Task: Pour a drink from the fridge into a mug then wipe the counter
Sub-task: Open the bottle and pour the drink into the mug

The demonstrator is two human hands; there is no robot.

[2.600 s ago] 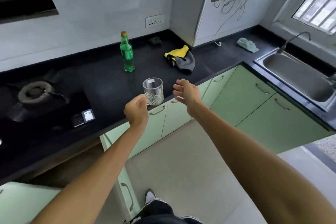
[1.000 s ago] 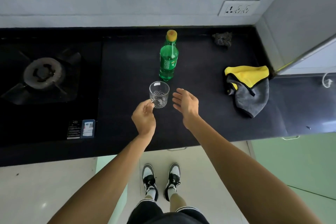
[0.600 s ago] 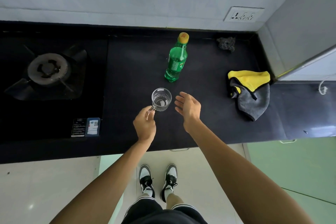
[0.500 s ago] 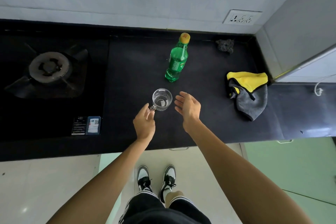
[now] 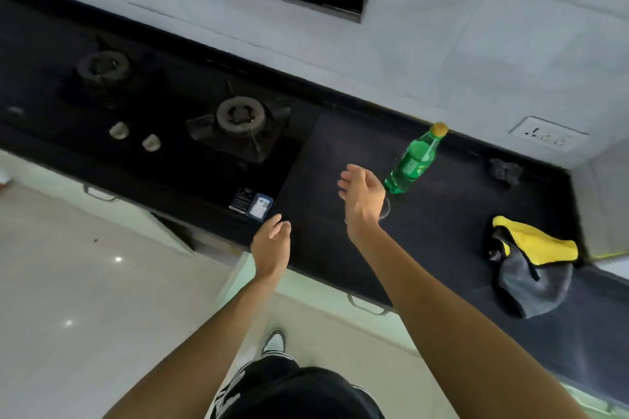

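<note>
A green soda bottle [image 5: 413,160] with a yellow cap stands capped on the black counter [image 5: 442,214]. The clear glass mug [image 5: 385,211] stands just in front of it, almost wholly hidden behind my right hand [image 5: 362,201], which hovers open over the counter with fingers spread. My left hand [image 5: 272,241] is open and empty near the counter's front edge, apart from the mug. A yellow and grey cloth [image 5: 531,265] lies crumpled on the counter at the right.
A black gas hob [image 5: 238,119] with two burners and two knobs fills the counter's left part. A small dark scrubber [image 5: 503,171] lies by the back wall. A wall socket [image 5: 548,136] sits above. Pale green cabinet drawers [image 5: 367,306] run below the counter.
My left hand let go of the mug's handle and drew back to the left. The view swung left and tilted, so the right hand now covers the mug.
</note>
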